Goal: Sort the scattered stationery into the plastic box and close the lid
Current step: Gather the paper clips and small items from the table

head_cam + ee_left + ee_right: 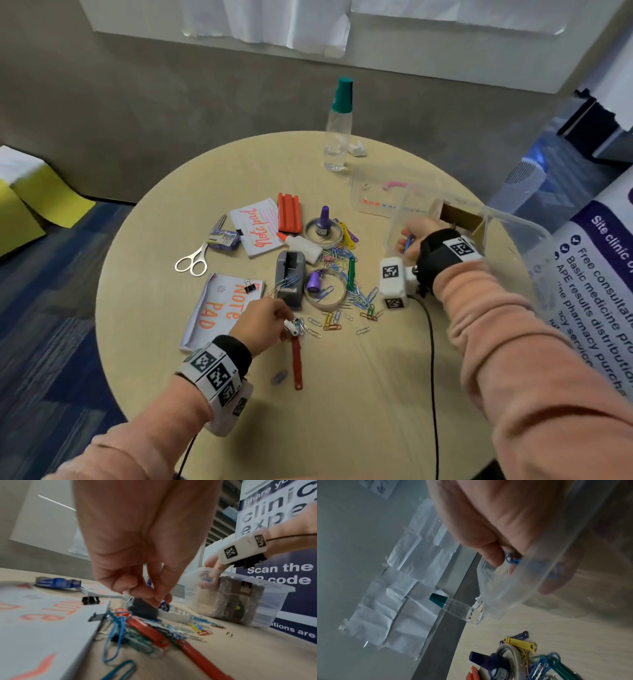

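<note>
Loose coloured paper clips (346, 274) lie scattered over the middle of the round table (376, 394). My left hand (289, 322) (150, 596) is low at the near edge of the pile and pinches a small bunch of paper clips (297, 325). The clear plastic box (496, 233) (240, 595) stands open at the right with a brown cardboard piece inside. My right hand (409, 240) (508, 559) reaches over the box rim (547, 563) and holds blue paper clips (513, 559) inside it. The clear lid (373, 195) lies flat behind the box.
Scissors (193, 260), two notepads (222, 308), a grey tape dispenser (290, 277), a glue bottle (301, 245), purple ink bottles (323, 219) in tape rolls and a red fastener strip (296, 359) lie about. A clear bottle (339, 130) stands at the far edge. A banner (599, 291) stands right.
</note>
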Demonstrator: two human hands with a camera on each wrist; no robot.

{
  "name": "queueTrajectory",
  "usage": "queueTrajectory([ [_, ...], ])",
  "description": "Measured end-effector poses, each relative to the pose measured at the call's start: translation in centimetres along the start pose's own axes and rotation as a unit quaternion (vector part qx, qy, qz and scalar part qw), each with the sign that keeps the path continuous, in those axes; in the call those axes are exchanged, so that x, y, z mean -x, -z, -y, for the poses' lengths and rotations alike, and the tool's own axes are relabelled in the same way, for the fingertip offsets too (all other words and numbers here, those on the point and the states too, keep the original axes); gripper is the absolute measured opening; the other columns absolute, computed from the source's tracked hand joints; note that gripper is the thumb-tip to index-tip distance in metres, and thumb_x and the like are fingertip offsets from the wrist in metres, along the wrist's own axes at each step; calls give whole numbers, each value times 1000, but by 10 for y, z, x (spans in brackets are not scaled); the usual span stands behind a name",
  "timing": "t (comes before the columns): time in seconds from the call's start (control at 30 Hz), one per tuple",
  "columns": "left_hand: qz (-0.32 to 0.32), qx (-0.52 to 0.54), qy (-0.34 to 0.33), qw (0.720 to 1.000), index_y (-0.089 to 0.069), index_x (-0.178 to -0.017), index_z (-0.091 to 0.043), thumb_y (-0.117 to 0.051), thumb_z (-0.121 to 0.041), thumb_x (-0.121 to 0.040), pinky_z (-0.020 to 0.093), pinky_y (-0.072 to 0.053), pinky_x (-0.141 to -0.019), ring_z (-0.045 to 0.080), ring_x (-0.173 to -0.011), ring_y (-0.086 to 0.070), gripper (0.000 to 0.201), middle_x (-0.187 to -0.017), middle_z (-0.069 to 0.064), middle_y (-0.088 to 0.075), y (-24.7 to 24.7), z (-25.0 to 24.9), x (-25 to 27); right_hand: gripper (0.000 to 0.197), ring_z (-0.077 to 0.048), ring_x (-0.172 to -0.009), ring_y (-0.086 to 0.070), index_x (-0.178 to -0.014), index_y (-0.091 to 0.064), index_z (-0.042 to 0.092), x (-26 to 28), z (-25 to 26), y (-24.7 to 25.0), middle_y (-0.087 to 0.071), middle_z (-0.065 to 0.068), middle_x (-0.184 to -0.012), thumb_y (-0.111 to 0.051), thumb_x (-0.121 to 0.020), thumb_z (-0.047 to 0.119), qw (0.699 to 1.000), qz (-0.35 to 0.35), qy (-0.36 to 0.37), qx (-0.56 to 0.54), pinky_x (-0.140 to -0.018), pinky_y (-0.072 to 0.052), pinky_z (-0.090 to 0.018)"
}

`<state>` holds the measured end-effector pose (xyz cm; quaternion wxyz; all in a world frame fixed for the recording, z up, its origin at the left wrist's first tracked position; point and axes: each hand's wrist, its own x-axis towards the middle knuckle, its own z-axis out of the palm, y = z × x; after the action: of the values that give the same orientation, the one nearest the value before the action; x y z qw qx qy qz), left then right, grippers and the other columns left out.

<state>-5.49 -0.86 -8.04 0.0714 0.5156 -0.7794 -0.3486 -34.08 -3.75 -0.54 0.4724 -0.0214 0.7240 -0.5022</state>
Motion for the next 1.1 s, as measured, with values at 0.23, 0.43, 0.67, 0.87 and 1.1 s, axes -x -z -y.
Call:
queueTrajectory([
  [0.23,-1,-33,-20,999,-68,-100,-12,-51,-7,-88,15,-36,-73,16,-93,-57,22,-104,6,-64,-4,10,-4,48,-34,-134,-34,-140,-32,2,7,2,6,-32,-18,-147,-42,-96,17,988,1,68,140,-109,-34,-45],
  [0.43,36,-98,-77,991,-65,-108,-15,-56,-23,-88,26,-42,-87,19,-106,-53,23,-111,4,-59,-15,-7,-10,24,-14,-102,-50,-113,-56,15,63,-48,-5,-51,-8,-123,-48,-91,10,886,-99,420,166,-93,-40,-22],
  [0.67,66,-164,-19,984,-60,-107,-6,-57,-32,-88,35,-47,-77,29,-97,-60,33,-108,14,-63,-38,-50,-30,22,-24,-98,-58,-95,-69,10,53,-140,2,-64,-11,-104,-50,-86,3,801,39,308,512,-86,-42,-26],
  [0.87,79,-248,-48,964,-55,-113,0,-50,-18,-92,39,-48,-85,35,-108,-58,28,-118,18,-59,-52,-68,-32,12,-27,-100,-56,-93,-62,12,38,-158,18,-58,-11,-106,-62,-82,13,739,77,264,615,-83,-43,-29],
  [1.1,138,-339,-108,924,-53,-115,4,-37,0,-94,42,-47,-88,37,-111,-56,27,-119,22,-57,-53,-66,-24,9,-26,-100,-52,-81,-47,19,35,-164,25,-55,-12,-106,-51,-89,18,707,128,272,640,-82,-39,-29],
])
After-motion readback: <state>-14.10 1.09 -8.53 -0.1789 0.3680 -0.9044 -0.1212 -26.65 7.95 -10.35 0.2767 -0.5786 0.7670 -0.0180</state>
